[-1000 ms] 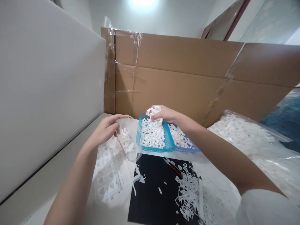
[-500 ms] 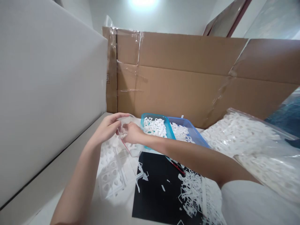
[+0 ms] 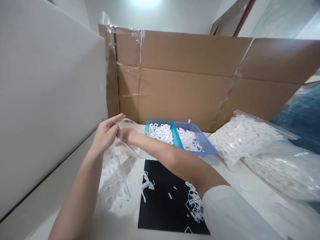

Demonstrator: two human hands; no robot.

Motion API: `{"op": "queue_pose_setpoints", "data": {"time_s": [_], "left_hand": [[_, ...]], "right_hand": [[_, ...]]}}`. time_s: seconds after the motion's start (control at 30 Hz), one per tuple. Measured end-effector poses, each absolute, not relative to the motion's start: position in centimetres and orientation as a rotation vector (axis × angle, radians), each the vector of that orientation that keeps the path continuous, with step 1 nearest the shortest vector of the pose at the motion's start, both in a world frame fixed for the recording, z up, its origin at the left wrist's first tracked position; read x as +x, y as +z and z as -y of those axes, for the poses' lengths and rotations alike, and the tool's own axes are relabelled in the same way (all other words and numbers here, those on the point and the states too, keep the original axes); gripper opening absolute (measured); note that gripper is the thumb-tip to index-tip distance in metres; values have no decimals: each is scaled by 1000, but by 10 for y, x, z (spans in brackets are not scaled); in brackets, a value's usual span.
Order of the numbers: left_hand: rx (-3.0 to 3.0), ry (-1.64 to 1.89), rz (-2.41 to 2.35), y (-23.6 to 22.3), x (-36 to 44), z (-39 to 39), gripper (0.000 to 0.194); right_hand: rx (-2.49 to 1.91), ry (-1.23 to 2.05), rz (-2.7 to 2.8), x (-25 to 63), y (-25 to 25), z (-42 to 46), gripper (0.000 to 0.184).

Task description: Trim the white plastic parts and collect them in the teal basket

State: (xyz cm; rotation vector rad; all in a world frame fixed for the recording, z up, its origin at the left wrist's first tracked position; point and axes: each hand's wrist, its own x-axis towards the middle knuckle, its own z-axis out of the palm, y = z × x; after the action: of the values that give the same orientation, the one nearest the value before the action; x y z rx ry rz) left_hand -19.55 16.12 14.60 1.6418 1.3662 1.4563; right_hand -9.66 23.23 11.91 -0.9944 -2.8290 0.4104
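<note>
My left hand (image 3: 107, 134) is closed on the rim of a clear plastic zip bag (image 3: 122, 148), thumb bent and fingers pointing up and right. A red line runs along the bag's mouth. My right hand (image 3: 128, 136) reaches across to the bag's opening; its fingers are hidden in or behind the plastic. White small pieces show dimly through the bag. Below it lie white plastic moulded sheets (image 3: 112, 185) with rows of rounded openings.
A teal basket (image 3: 178, 136) and a blue basket (image 3: 208, 143) hold white pieces. Full clear bags (image 3: 250, 136) lie at the right. A black mat (image 3: 162, 213) bears white scraps (image 3: 196, 206). Cardboard (image 3: 185, 80) stands behind, a white panel (image 3: 55, 83) at left.
My right hand has moved left and deeper to the bag's mouth, its fingers now out of sight. My left hand stays on the bag. The view has shifted slightly right.
</note>
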Motion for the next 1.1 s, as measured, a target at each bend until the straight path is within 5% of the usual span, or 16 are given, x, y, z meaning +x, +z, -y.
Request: {"op": "queue_pose_setpoints", "data": {"time_s": [0.27, 0.37, 0.47, 0.7, 1.1], "left_hand": [[1609, 1496, -1360, 148, -197, -160, 55], [1600, 1490, -1371, 149, -195, -158, 51], [1599, 1473, -1375, 149, -194, -159, 48], [1630, 1404, -1356, 147, -191, -162, 50], [1604, 1372, -1414, 145, -186, -164, 48]], "right_hand": [[-954, 239, 2733, -2, 151, -220, 27], [-1187, 192, 2628, 57, 145, -240, 39], [-1465, 221, 2684, 98, 119, -262, 71], [-1861, 246, 2859, 103, 65, -295, 52], [-1768, 194, 2909, 116, 47, -323, 44]]}}
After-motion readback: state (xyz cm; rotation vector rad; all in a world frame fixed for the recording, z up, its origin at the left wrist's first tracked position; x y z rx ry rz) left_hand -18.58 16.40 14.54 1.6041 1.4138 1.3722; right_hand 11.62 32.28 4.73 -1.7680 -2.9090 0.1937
